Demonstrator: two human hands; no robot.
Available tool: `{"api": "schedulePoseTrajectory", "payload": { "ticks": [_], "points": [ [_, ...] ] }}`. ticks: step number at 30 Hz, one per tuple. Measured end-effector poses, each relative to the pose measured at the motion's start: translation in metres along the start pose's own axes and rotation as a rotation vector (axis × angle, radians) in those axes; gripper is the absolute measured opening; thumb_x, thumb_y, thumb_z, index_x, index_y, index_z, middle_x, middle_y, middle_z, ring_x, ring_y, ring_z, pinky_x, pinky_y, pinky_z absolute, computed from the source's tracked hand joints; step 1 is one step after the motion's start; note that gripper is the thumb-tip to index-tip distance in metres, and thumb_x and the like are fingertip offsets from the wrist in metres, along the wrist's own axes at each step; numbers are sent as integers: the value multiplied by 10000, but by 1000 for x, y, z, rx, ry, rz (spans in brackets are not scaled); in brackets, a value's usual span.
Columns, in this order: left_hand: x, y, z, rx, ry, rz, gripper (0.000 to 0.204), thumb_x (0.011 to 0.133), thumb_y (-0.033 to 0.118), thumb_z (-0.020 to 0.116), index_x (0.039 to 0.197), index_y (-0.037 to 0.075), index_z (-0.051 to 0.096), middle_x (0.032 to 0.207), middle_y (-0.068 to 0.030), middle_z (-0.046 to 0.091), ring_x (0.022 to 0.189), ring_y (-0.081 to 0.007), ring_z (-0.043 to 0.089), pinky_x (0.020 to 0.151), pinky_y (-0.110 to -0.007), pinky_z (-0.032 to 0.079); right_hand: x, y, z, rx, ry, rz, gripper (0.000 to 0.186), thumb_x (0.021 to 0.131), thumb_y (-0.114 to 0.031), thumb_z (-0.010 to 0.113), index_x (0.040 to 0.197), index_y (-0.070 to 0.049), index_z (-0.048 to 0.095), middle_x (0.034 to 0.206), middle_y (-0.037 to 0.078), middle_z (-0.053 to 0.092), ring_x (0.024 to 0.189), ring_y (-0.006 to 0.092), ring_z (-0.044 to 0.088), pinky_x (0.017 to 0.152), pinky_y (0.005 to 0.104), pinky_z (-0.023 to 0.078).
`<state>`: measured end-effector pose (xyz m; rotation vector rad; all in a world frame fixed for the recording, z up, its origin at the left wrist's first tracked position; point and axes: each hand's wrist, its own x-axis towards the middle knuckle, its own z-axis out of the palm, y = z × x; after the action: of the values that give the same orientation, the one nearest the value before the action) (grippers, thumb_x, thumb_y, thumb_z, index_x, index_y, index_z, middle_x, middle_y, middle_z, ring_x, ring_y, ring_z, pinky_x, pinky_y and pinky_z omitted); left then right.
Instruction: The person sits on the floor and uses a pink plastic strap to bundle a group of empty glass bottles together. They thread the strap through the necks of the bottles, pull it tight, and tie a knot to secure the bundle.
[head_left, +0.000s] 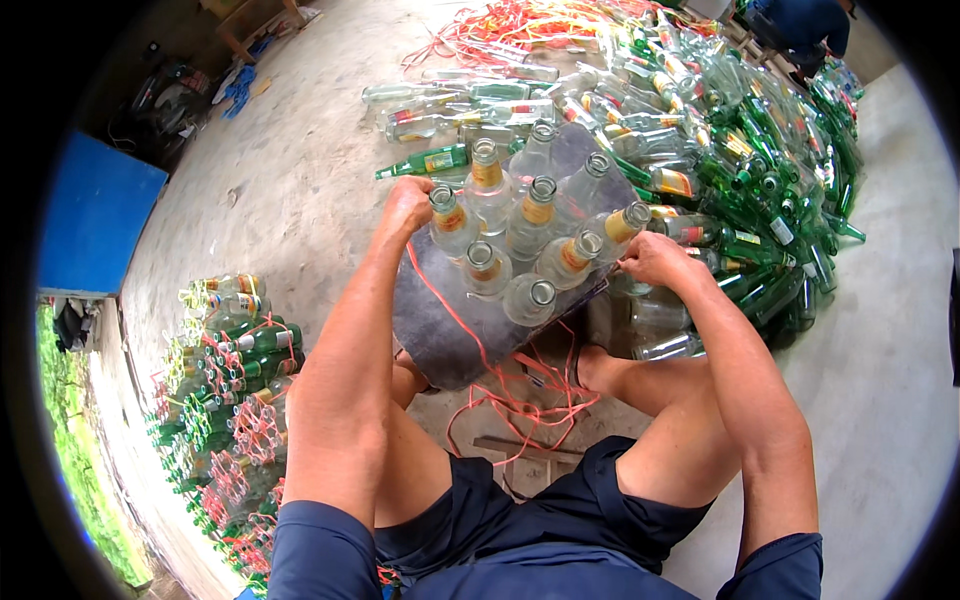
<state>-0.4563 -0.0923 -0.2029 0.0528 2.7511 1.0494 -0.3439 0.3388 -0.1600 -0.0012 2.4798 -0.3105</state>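
Note:
Several clear glass bottles stand upright in a tight cluster on a dark flat board between my knees. Some carry orange-and-gold neck labels, and their mouths are uncapped. My left hand is closed at the left side of the cluster, by the leftmost bottle. A red plastic strap comes from beneath that hand and crosses the board toward my feet. My right hand is closed low against the right side of the cluster, fingertips pinched together beside the rightmost bottle. What those fingertips hold is too small to make out.
A big heap of loose green and clear bottles lies ahead and right. Red straps tangle between my feet. Strapped bottle bundles stand at left, near a blue panel. Another person is at the far right.

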Motion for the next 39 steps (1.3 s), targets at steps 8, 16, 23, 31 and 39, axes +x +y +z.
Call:
{"api": "schedulePoseTrajectory", "payload": {
  "ticks": [8,16,23,31,39],
  "points": [
    [-13,-28,4,-85,2,-7,292,846,289,776,981,31,801,874,-187,770,825,-259,729,786,-388,555,-10,-20,12,60,3,-69,309,934,-342,627,1043,-108,796,1148,220,744,1139,410,688,984,497,547],
    [-48,2,-6,-78,-79,-196,310,888,302,722,1019,34,806,861,-144,776,821,-211,725,780,-370,560,-18,-23,37,132,31,-103,349,937,-254,536,1126,-58,754,1203,254,717,1183,430,667,1033,516,525],
    [-75,0,6,-91,-72,-161,284,914,245,643,1033,40,799,932,-182,782,881,-276,751,829,-393,567,-27,-29,54,167,163,-47,332,953,-240,522,1072,-7,726,1162,296,703,1169,461,658,1027,532,510],
    [-96,-4,10,-12,-61,-101,323,967,309,617,1024,40,787,1029,-238,756,1009,-402,728,892,-465,553,-31,-50,78,303,303,1,350,953,-216,517,1110,16,726,1173,306,704,1167,480,657,1009,542,514],
    [-112,4,22,58,-5,-97,412,1019,355,531,977,20,766,1011,-288,725,1009,-474,694,882,-524,536,-26,-65,114,453,438,159,405,1026,-281,465,1059,14,741,1107,329,710,1101,511,672,993,578,516]
  ]
}}
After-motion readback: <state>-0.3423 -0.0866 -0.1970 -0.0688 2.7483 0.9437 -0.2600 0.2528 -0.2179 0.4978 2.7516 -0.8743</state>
